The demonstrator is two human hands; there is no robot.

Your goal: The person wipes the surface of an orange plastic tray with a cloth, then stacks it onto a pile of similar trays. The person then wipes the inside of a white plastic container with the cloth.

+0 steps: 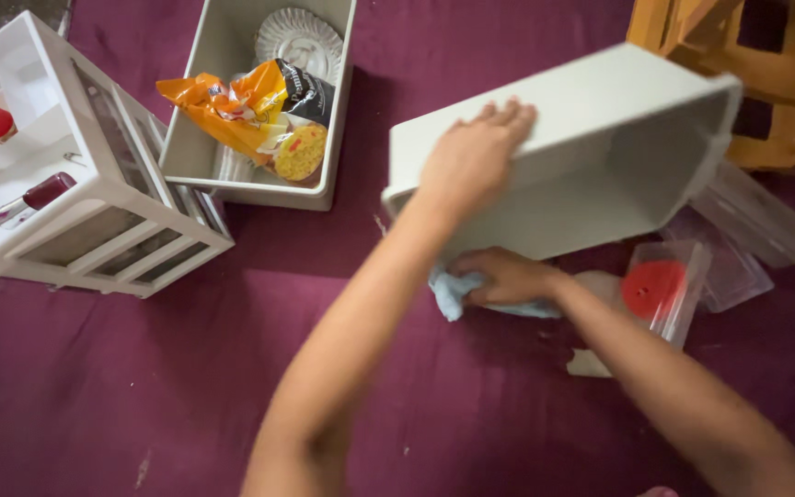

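My left hand lies flat on the upturned side of a pale grey plastic bin and holds it tipped on its edge, its open mouth facing right. Below the bin's lower edge, my right hand is closed on a light blue cloth pressed against the maroon carpet. The two forearms cross the lower middle of the view.
A second grey bin at the top holds orange snack packets and a white ribbed disc. A white drawer organiser with red bottles stands at left. Clear plastic boxes, one with a red lid, lie at right. Wooden furniture is top right.
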